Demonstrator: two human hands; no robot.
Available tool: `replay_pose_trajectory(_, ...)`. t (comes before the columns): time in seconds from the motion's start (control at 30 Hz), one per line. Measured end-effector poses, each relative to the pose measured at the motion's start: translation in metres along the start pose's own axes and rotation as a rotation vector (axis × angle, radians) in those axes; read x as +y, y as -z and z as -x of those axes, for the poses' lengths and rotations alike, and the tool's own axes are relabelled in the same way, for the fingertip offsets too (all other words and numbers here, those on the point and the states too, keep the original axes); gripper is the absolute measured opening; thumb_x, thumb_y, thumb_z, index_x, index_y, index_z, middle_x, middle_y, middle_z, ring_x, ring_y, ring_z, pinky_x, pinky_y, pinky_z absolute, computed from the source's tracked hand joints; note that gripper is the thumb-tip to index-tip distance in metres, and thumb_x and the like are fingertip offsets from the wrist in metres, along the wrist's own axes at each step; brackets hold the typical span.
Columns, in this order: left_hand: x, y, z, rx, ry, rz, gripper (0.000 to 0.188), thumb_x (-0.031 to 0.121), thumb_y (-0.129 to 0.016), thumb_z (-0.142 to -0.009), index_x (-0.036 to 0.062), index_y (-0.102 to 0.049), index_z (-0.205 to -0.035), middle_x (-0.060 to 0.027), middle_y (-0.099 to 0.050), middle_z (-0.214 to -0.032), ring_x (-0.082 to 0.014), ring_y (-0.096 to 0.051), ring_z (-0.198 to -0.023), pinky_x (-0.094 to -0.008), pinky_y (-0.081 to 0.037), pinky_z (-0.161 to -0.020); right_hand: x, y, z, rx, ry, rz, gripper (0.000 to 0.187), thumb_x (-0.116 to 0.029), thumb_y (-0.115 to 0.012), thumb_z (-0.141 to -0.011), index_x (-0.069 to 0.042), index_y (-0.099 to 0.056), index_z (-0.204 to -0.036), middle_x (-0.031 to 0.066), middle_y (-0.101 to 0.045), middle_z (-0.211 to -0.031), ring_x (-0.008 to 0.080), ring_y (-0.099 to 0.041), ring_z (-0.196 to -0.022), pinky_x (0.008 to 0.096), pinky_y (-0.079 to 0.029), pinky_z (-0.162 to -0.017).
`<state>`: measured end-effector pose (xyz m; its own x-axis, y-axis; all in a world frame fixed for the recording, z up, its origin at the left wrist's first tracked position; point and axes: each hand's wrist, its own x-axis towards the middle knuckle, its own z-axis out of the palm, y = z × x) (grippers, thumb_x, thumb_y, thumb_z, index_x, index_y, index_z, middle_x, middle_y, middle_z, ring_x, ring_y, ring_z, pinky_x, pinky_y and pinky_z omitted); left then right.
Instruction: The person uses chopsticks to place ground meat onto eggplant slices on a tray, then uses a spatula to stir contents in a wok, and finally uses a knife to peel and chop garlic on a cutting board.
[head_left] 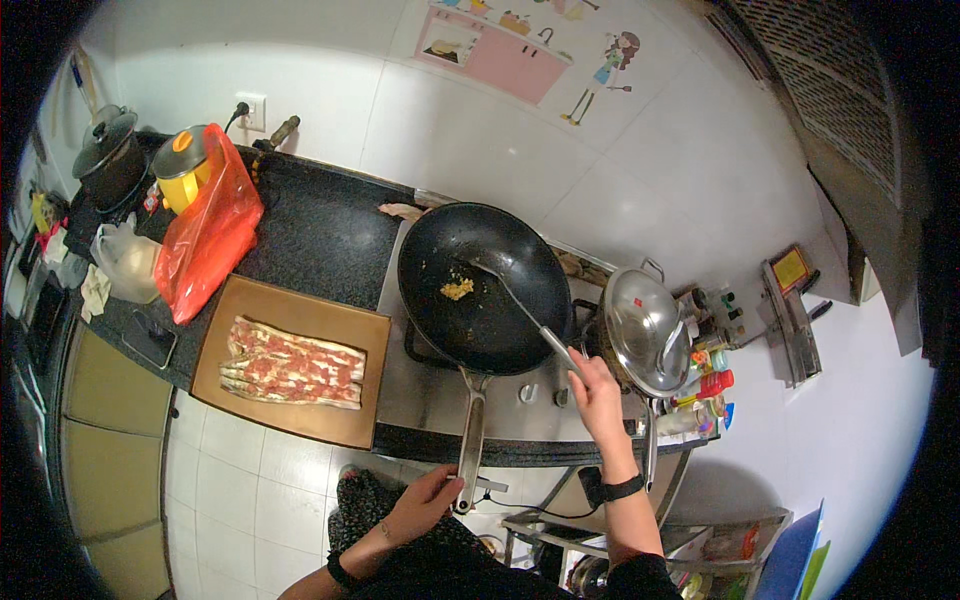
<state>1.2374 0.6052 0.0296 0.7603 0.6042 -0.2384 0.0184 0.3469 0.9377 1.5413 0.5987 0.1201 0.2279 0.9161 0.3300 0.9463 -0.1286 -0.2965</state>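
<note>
In my right hand [597, 397] is the handle of a metal spatula [520, 305], its head resting low in a black wok [425, 255]. A small heap of yellowish chopped bits [457, 290] lies on the wok's bottom beside the spatula head. My left hand [430, 503] is at the end of the wok's long metal handle [472, 430], its fingers closed against it and partly hidden. To the left of the wok, a brown tray [300, 425] bears long pale strips [290, 365] topped with reddish minced food.
A lidded pan [645, 330] stands right of the wok on the steel stove [500, 418]. Bottles and jars [710, 385] crowd the counter's right end. On the left are a red plastic bag [205, 240], a yellow kettle [180, 185], a dark pot [110, 165] and a phone [150, 337].
</note>
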Motion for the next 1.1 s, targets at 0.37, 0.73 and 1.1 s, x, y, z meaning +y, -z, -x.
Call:
replay_pose_trajectory(0.37, 0.001, 0.007, 0.001, -0.082, 0.141, 0.141, 0.037, 0.027, -0.049, -0.099, 0.0026, -0.049, -0.126, 0.0004, -0.061, -0.086, -0.0038, -0.052, -0.068, -0.0198, -0.043, -0.06, -0.02, 0.027, 0.039, -0.015, -0.128, 0.046, 0.038, -0.006, -0.059, -0.086, -0.013, -0.059, -0.122, 0.0145, -0.054, -0.086, 0.0342, -0.058, -0.07, 0.0383, -0.047, -0.061)
replay_pose_trajectory(0.73, -0.047, 0.032, 0.014, -0.257, 0.132, 0.315, 0.045, 0.033, -0.044, -0.1, 0.0005, -0.042, -0.131, -0.0069, -0.066, -0.097, -0.0108, -0.058, -0.081, -0.0239, -0.046, -0.071, -0.028, -0.022, 0.029, -0.004, -0.108, 0.172, 0.044, -0.001, -0.058, -0.082, -0.015, -0.058, -0.123, 0.0134, -0.054, -0.092, 0.034, -0.06, -0.076, 0.0411, -0.049, -0.064)
replay_pose_trajectory(1.1, -0.073, 0.044, 0.06, -0.164, 0.226, 0.252, 0.035, 0.031, -0.047, -0.099, 0.0054, -0.049, -0.124, -0.0059, -0.065, -0.096, -0.0111, -0.059, -0.081, -0.0251, -0.048, -0.068, -0.039, -0.003, 0.053, 0.208, -0.045, 0.239, 0.055, -0.02, -0.068, -0.082, -0.011, -0.048, -0.132, 0.0144, -0.059, -0.111, 0.0338, -0.062, -0.09, 0.0386, -0.051, -0.074)
